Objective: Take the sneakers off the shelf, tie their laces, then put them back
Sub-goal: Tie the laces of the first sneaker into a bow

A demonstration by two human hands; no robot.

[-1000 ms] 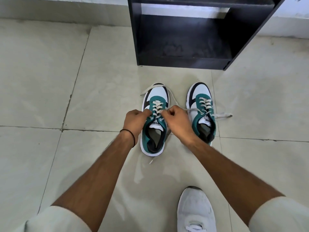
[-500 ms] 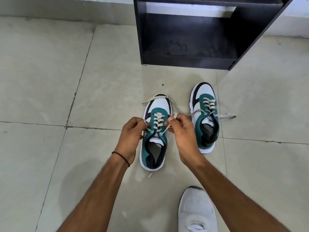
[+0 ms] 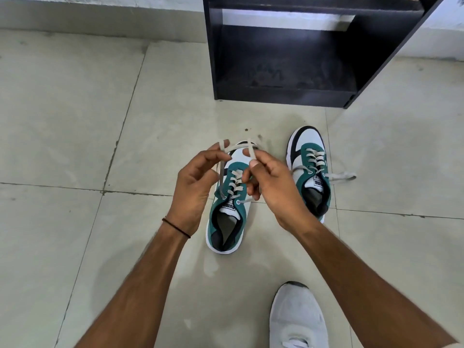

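Observation:
Two green, white and black sneakers stand on the floor tiles, toes pointing away from me. Over the left sneaker my left hand pinches one grey lace end between thumb and fingers. My right hand grips the other lace end, and the two ends cross above the toe. The right sneaker lies untouched, with its laces loose and trailing to the right on the floor.
A black open shelf unit stands on the floor just beyond the sneakers, its bottom compartment bare. My own white shoe is at the bottom edge. Pale tiles spread to the left and right.
Both hands have lifted the left sneaker's lace ends up and forward from its eyelets and crossed them over the toe. The view has come closer.

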